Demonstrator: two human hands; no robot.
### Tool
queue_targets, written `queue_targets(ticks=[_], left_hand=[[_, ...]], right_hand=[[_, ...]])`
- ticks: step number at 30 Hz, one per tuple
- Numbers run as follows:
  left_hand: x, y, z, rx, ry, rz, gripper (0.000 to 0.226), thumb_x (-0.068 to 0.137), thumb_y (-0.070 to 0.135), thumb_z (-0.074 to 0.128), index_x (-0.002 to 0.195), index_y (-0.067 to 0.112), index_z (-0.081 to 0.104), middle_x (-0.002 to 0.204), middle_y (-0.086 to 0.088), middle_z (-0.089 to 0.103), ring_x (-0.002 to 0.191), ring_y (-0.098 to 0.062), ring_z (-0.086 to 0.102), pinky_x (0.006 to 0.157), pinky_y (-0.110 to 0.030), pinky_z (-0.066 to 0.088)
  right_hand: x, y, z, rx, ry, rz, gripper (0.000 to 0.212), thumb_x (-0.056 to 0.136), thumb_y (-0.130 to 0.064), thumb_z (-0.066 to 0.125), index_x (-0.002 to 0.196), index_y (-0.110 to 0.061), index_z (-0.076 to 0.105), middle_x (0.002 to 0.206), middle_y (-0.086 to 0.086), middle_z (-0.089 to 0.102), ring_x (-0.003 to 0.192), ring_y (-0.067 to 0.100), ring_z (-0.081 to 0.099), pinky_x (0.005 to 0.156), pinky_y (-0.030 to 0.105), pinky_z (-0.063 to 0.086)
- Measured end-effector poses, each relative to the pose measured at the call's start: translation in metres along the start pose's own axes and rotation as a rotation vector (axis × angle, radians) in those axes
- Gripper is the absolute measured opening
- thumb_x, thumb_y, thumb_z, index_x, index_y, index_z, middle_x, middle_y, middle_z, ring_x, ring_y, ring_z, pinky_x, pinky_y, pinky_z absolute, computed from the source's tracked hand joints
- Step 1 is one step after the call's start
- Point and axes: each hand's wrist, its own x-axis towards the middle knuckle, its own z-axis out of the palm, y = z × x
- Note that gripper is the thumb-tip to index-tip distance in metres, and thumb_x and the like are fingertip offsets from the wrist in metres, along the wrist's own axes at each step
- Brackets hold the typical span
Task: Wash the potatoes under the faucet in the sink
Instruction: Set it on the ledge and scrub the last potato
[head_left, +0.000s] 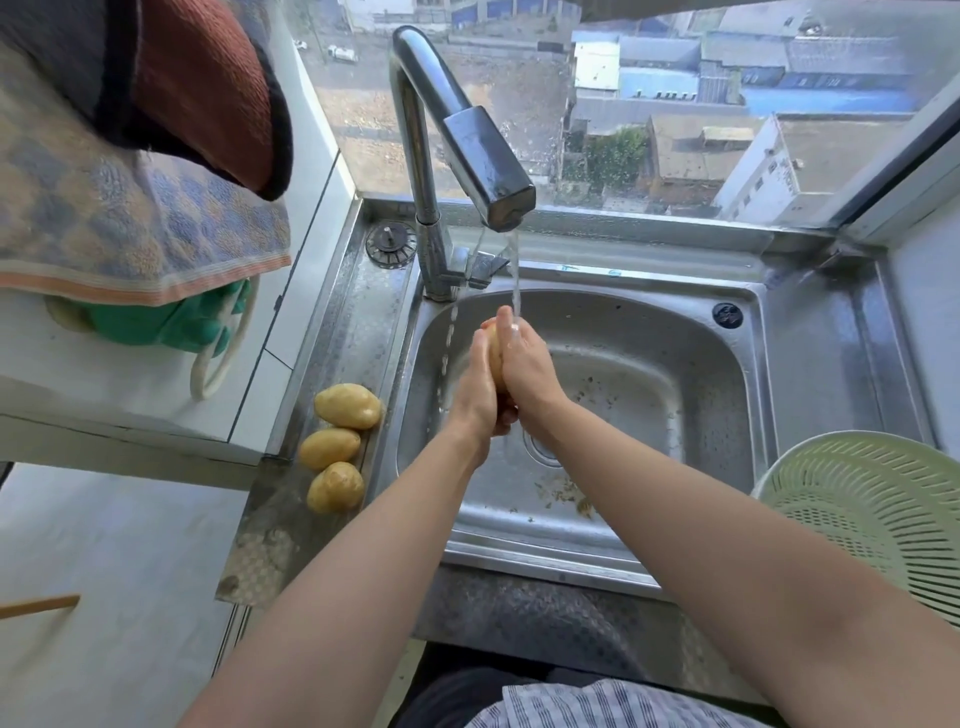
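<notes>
Head view: above the basin of the stainless steel sink (649, 332), directly under the angular chrome faucet (467, 135), the left hand (475, 395) and right hand (524, 364) clasp one yellow-skinned oval potato (493, 348) between them, fingers wrapped around it (the water stream (515, 275) lands on the right fingertips). Three more yellow potatoes (330, 448) lie in a row on the sink's left ledge. A pale green plastic colander (872, 514) sits at the sink's right edge.

Bright daylight comes through the wide glass window (675, 104), glinting off the curved chrome faucet (488, 161) and stainless steel sink (649, 332); wide-angle distortion bends the edges, and the centre is sharp
</notes>
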Motion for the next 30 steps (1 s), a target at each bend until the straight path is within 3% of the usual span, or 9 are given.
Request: queue_targets(ticks=[2,4,7,11,15,20,24,27,30], left_hand=[[0.003,-0.001,0.0,-0.016,0.02,0.025,0.063,0.093,0.064,0.031,0.093,0.012,0.066,0.068,-0.008,0.058,0.048,-0.012,0.043,0.044,-0.019,0.034],[0.006,-0.001,-0.004,-0.066,0.04,0.027,0.054,0.094,0.059,0.034,0.095,0.014,0.063,0.07,-0.007,0.056,0.05,-0.013,0.044,0.044,-0.02,0.036],[0.01,-0.003,-0.012,-0.202,-0.016,-0.034,0.042,0.094,0.045,0.032,0.087,0.014,0.059,0.071,-0.006,0.052,0.055,-0.014,0.04,0.047,-0.024,0.032],[0.014,-0.008,-0.012,-0.376,-0.02,-0.047,0.032,0.09,0.029,0.026,0.09,0.013,0.054,0.076,-0.01,0.05,0.065,-0.017,0.04,0.056,-0.025,0.032],[0.018,-0.01,-0.012,-0.487,-0.063,-0.057,0.04,0.087,0.029,0.022,0.088,0.009,0.057,0.081,-0.014,0.054,0.075,-0.022,0.046,0.064,-0.029,0.036],[0.015,-0.007,-0.008,-0.483,-0.112,-0.021,0.044,0.091,0.027,0.021,0.1,0.008,0.058,0.084,-0.012,0.061,0.08,-0.019,0.056,0.059,-0.025,0.048],[0.015,-0.005,-0.008,-0.487,-0.104,0.0,0.046,0.09,0.025,0.023,0.113,0.006,0.058,0.092,-0.015,0.061,0.089,-0.023,0.057,0.071,-0.029,0.049],[0.016,-0.003,-0.007,-0.463,-0.105,0.026,0.044,0.092,0.025,0.022,0.103,0.007,0.06,0.087,-0.013,0.062,0.084,-0.021,0.057,0.069,-0.028,0.047],[0.015,-0.003,-0.005,-0.448,-0.09,0.046,0.042,0.094,0.023,0.022,0.091,0.009,0.061,0.084,-0.011,0.062,0.082,-0.019,0.058,0.068,-0.028,0.047]], right_hand=[[0.003,0.0,0.0,0.013,0.01,-0.002,0.046,0.103,-0.044,0.032,0.102,-0.014,0.066,0.099,0.012,0.069,0.093,0.028,0.067,0.062,0.028,0.051],[0.002,0.001,-0.006,0.032,-0.066,0.015,0.045,0.104,-0.039,0.029,0.113,-0.015,0.066,0.113,0.013,0.069,0.103,0.028,0.067,0.065,0.028,0.053],[-0.001,0.002,-0.014,0.18,-0.195,0.035,0.036,0.101,-0.022,0.034,0.125,-0.014,0.059,0.125,0.009,0.066,0.114,0.025,0.061,0.086,0.033,0.052],[-0.002,-0.002,-0.02,0.415,-0.263,0.112,0.046,0.093,-0.001,0.026,0.133,-0.005,0.047,0.123,0.011,0.066,0.084,0.024,0.066,0.082,0.034,0.055],[-0.003,-0.005,-0.024,0.444,-0.307,0.1,0.053,0.085,0.009,0.024,0.13,-0.004,0.048,0.133,0.015,0.061,0.082,0.029,0.067,0.079,0.036,0.056],[-0.009,-0.005,-0.02,0.368,-0.305,0.048,0.044,0.084,0.0,0.053,0.128,-0.002,0.055,0.109,0.017,0.071,0.082,0.025,0.067,0.08,0.033,0.055],[-0.012,-0.008,-0.014,0.399,-0.275,0.059,0.041,0.082,0.0,0.051,0.122,-0.002,0.058,0.092,0.016,0.068,0.074,0.02,0.063,0.069,0.026,0.054],[-0.013,-0.01,-0.011,0.378,-0.235,0.069,0.037,0.085,0.003,0.043,0.117,-0.003,0.06,0.091,0.018,0.064,0.073,0.02,0.059,0.063,0.026,0.051],[-0.014,-0.015,-0.007,0.396,-0.212,0.094,0.035,0.068,-0.002,0.053,0.102,-0.006,0.062,0.085,0.016,0.06,0.068,0.019,0.055,0.062,0.028,0.044]])
